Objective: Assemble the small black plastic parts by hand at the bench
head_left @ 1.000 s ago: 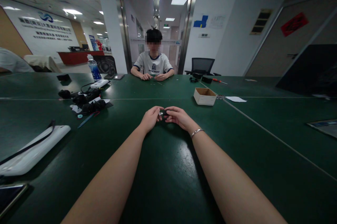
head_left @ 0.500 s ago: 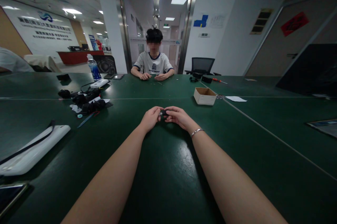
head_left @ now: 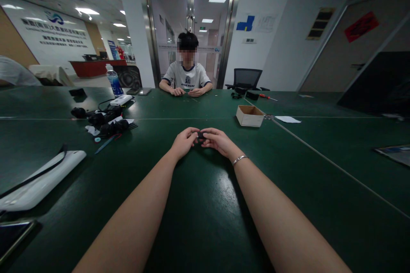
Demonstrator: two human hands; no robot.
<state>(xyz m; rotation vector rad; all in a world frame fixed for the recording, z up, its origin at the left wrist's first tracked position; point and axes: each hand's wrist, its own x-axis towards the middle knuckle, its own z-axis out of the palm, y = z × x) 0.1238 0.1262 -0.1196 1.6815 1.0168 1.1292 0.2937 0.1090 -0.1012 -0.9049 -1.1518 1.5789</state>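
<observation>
My left hand (head_left: pixel 185 141) and my right hand (head_left: pixel 218 141) meet above the green table (head_left: pixel 205 200), fingertips almost touching. Between them is a small black object (head_left: pixel 200 135), perhaps a USB stick, though it is too small to be sure. Thumb and fingers of the right hand are closed on its black body. The left fingers pinch its other end, which they mostly cover. A silver bracelet (head_left: pixel 240 159) circles my right wrist.
Ahead on the right stands an open wooden box (head_left: pixel 250 119) beside white paper (head_left: pixel 288 119). Left lie black straps and gear (head_left: pixel 109 123), a blue pen-like tool (head_left: pixel 105 145), a long white case (head_left: pixel 45 181) and a phone (head_left: pixel 14 236). Opposite sits a person (head_left: pixel 187 74), hands on the table.
The silver part that showed between my fingertips is now mostly out of sight, and the left fingers sit closer to the black body. Both arms stay nearly in place.
</observation>
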